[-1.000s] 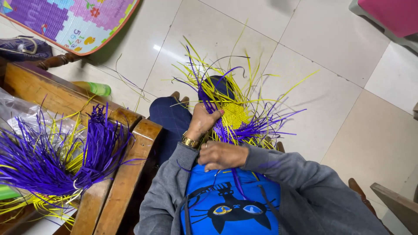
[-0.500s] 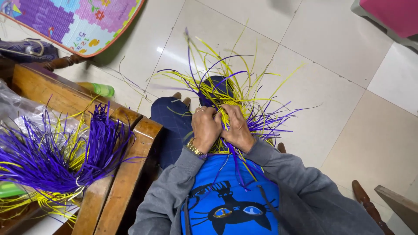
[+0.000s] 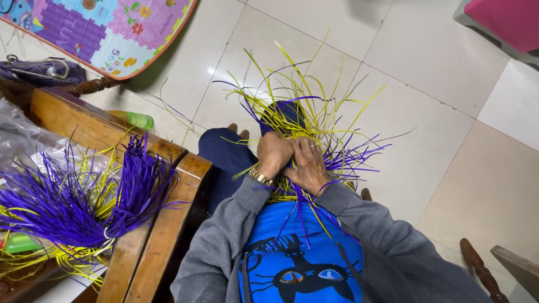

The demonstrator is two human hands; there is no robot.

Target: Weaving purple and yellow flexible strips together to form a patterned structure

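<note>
A half-woven piece of yellow and purple strips (image 3: 314, 120) rests on my lap, its loose ends fanning out toward the floor. My left hand (image 3: 273, 155), with a gold watch on the wrist, grips the strips at the near edge of the weave. Pressed right beside it, my right hand (image 3: 307, 165) holds strips too, with purple ones trailing down over my blue shirt. Both arms are in grey sleeves.
A bundle of purple strips (image 3: 84, 196) with some yellow ones lies on a wooden bench (image 3: 168, 224) at my left, beside clear plastic wrap. A green bottle (image 3: 135, 119), a patterned play mat (image 3: 101, 28) and a pink-cushioned seat (image 3: 499, 22) are on the tiled floor.
My hands came together on the weave; a second ago the right hand was lower near my chest. The view has shifted slightly closer.
</note>
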